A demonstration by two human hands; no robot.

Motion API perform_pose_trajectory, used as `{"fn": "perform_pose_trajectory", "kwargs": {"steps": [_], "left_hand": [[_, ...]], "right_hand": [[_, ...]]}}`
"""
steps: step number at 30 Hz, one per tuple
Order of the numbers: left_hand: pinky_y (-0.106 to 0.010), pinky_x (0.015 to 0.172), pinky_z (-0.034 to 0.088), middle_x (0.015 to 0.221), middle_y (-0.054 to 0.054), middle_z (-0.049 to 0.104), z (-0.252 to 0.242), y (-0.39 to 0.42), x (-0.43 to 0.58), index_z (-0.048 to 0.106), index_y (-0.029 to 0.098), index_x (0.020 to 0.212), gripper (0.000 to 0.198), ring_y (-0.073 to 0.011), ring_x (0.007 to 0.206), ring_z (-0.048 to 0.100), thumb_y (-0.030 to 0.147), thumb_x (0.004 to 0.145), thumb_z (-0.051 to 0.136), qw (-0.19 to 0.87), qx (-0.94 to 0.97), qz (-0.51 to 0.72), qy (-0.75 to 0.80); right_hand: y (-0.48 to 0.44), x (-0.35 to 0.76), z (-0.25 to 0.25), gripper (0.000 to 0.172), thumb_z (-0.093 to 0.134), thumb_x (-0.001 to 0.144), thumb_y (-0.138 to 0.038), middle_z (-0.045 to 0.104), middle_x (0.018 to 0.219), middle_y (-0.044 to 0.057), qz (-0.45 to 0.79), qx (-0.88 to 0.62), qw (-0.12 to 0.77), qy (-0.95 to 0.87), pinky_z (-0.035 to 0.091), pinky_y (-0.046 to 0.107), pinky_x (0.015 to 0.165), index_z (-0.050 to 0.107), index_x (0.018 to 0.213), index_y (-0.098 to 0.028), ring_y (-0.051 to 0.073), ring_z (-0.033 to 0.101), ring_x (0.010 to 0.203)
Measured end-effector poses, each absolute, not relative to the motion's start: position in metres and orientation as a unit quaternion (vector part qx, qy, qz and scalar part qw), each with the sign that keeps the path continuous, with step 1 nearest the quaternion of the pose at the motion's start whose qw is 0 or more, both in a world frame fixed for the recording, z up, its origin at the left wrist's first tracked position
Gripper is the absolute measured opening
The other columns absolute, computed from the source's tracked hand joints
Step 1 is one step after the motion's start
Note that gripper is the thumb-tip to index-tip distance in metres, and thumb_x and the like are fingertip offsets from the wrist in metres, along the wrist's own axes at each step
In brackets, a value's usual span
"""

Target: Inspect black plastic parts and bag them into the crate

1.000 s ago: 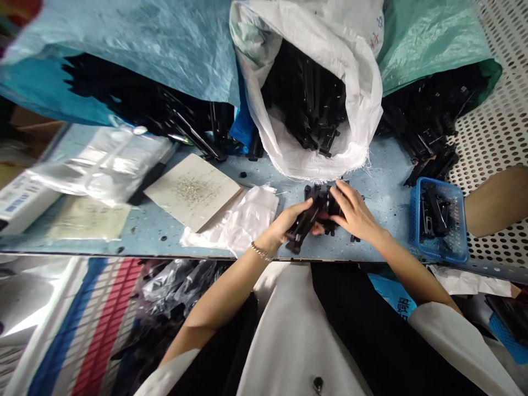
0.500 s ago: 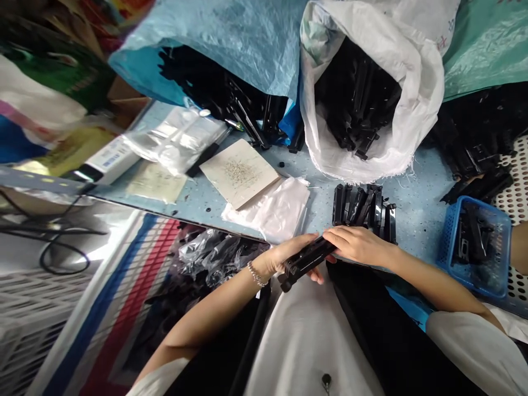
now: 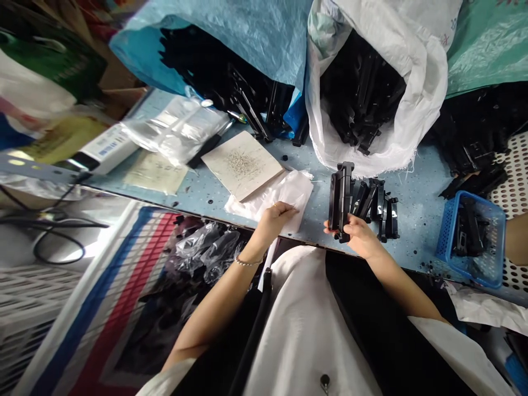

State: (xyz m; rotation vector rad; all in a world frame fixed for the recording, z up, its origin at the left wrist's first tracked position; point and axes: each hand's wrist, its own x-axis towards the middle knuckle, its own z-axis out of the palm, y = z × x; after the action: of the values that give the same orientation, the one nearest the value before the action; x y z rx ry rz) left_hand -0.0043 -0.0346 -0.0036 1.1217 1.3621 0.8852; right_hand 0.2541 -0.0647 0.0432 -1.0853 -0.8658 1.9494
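Observation:
My right hand point(image 3: 359, 235) is closed round the lower end of a long black plastic part point(image 3: 340, 201), which stands out over the table towards the white sack. Just right of it lie several similar black parts point(image 3: 373, 203) in a row. My left hand point(image 3: 275, 220), with a beaded bracelet on its wrist, is over a stack of thin white plastic bags point(image 3: 295, 190). Its thumb and fingers are pinched together on the edge of a bag. Partly on the stack rests a square beige board point(image 3: 243, 165) with a speckled patch.
Behind stand a blue bag point(image 3: 231, 44) and a white woven sack point(image 3: 424, 104), both holding black parts. At the right is a blue basket point(image 3: 443, 236), with another person's arm point(image 3: 516, 240) beside it. Clear plastic packets point(image 3: 177, 129) lie left. A striped bag point(image 3: 103, 308) stands below the table edge.
My hands have parted. The left has let go of the black part and moved forward onto the plastic bags; the right has carried the part forward over the table, turning it nearly lengthwise.

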Motion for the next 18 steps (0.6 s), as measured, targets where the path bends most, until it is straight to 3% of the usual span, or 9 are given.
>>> {"fn": "perform_pose_trajectory", "kwargs": {"steps": [3, 6, 9, 14, 18], "left_hand": [[-0.025, 0.061, 0.036, 0.066, 0.002, 0.059, 0.001, -0.033, -0.004, 0.07, 0.016, 0.074, 0.034, -0.0107, 0.061, 0.049, 0.041, 0.063, 0.09, 0.618, 0.39, 0.407, 0.549], [-0.025, 0.063, 0.041, 0.069, 0.0, 0.061, 0.005, -0.033, 0.001, 0.071, 0.016, 0.066, 0.029, -0.0121, 0.067, 0.053, 0.035, 0.059, 0.092, 0.603, 0.407, 0.432, 0.533], [-0.025, 0.068, 0.046, 0.076, -0.003, 0.065, 0.011, -0.033, 0.0, 0.074, 0.017, 0.068, 0.025, -0.0144, 0.075, 0.058, 0.037, 0.065, 0.089, 0.585, 0.417, 0.457, 0.524], [-0.026, 0.064, 0.05, 0.074, -0.002, 0.066, 0.021, -0.035, -0.018, 0.071, 0.017, 0.079, 0.024, -0.0118, 0.064, 0.057, 0.036, 0.072, 0.084, 0.559, 0.375, 0.519, 0.526], [-0.036, 0.089, 0.056, 0.094, -0.007, 0.072, 0.021, -0.039, -0.018, 0.07, 0.02, 0.08, 0.005, -0.02, 0.093, 0.067, 0.021, 0.084, 0.066, 0.43, 0.54, 0.477, 0.544]], "right_hand": [[-0.06, 0.235, 0.041, 0.047, 0.082, 0.066, -0.044, 0.077, 0.115, 0.012, 0.805, -0.392, 0.337, -0.291, 0.061, 0.042, 0.089, 0.072, 0.105, -0.019, 0.026, 0.076, 0.091], [-0.051, 0.212, 0.035, 0.042, 0.08, 0.067, -0.04, 0.079, 0.103, 0.01, 0.835, -0.362, 0.312, -0.274, 0.061, 0.041, 0.089, 0.071, 0.101, -0.017, 0.026, 0.077, 0.091], [-0.038, 0.194, 0.027, 0.032, 0.08, 0.067, -0.037, 0.078, 0.09, 0.006, 0.829, -0.369, 0.332, -0.259, 0.062, 0.041, 0.088, 0.069, 0.089, -0.017, 0.025, 0.076, 0.087], [-0.015, 0.203, 0.018, 0.026, 0.083, 0.063, -0.031, 0.074, 0.082, 0.001, 0.765, -0.431, 0.415, -0.236, 0.06, 0.037, 0.084, 0.06, 0.07, -0.02, 0.022, 0.075, 0.081], [-0.019, 0.226, 0.038, 0.024, 0.082, 0.066, -0.029, 0.074, 0.087, 0.0, 0.747, -0.434, 0.429, -0.262, 0.058, 0.035, 0.089, 0.06, 0.071, -0.021, 0.02, 0.075, 0.084]]}}
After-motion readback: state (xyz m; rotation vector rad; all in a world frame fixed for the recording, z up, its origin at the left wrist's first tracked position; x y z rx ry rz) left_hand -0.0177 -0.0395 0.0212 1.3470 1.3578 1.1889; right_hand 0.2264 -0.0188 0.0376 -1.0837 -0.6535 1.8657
